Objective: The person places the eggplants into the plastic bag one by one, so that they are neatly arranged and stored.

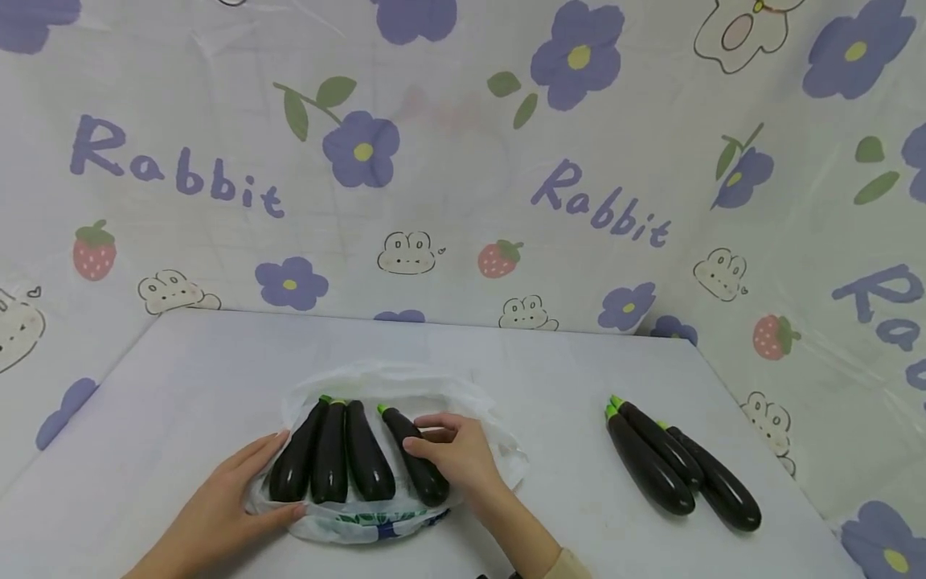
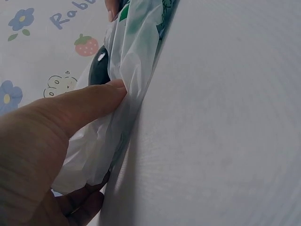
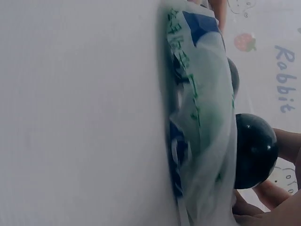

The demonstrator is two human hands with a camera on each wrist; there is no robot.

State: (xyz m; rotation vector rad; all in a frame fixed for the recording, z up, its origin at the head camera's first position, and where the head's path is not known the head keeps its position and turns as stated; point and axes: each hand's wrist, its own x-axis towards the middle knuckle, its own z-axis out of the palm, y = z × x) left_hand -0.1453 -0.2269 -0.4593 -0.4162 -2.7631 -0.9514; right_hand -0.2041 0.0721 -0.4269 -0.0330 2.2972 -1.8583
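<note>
A white plastic bag point(image 1: 336, 529) with green and blue print lies spread on the table, its mouth facing up. Several glossy dark eggplants with green stem ends sit side by side in it, among them a middle eggplant point(image 1: 369, 458). My left hand point(image 1: 227, 498) grips the bag's left side, its thumb point(image 2: 101, 101) on the near edge and its fingers around the far side. My right hand point(image 1: 463, 454) holds the rightmost eggplant point(image 1: 415, 458) between thumb and fingers, over the bag's right part. The round end of that eggplant point(image 3: 256, 150) stands above the bag's edge in the right wrist view.
Three more eggplants point(image 1: 665, 466) lie in a cluster on the white table point(image 1: 564, 386), to the right of the bag. A patterned cloth point(image 1: 463, 161) with flowers, rabbits and strawberries hangs behind the table and along its sides.
</note>
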